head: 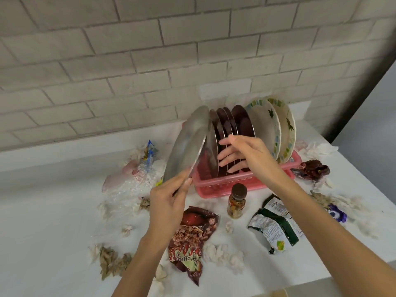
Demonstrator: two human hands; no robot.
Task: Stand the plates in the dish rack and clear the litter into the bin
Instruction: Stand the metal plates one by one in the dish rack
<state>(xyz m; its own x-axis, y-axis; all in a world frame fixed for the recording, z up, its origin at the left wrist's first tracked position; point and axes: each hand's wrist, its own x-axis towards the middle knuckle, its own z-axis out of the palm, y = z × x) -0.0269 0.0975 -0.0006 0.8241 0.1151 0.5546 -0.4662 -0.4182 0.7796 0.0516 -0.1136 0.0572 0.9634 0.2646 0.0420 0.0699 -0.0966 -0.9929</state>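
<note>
Counter (53, 211) is white and runs back to a brick wall (128, 61). Its right edge drops off just past the litter there, and the near edge shows at lower right. The barest stretch is front left. The pink dish rack (214, 185) sits toward the back, near the wall. Litter rings it: clear plastic bag (132, 179) to the left, brown-capped bottle (236, 200) upright just in front, dark red wrapper (312, 169) at its right end.

Nearer me lie the red snack wrapper (190, 239), green wrapper (276, 226), purple wrapper (337, 213) and tissue crumples (222, 254) all over.

The rack is nearly full. Standing steel plates (242, 123) are on edge in a row, leaning slightly left, with two patterned plates (267, 125) at the right end. The only slot room I see is at the left end.

The held steel plate (186, 144) is round, dull grey metal. It tilts with its top toward the row and hangs over the rack's left end. The upper rim is right at the first standing plate (touching or not, can't tell).

My left hand (169, 202) grips the held plate's lower rim, thumb on the near face, fingers curled behind, forearm coming up from bottom centre.

My right hand (242, 153) reaches in from the right, fingers straight and spread, tips against the standing plates' rims, gripping nothing.
</note>
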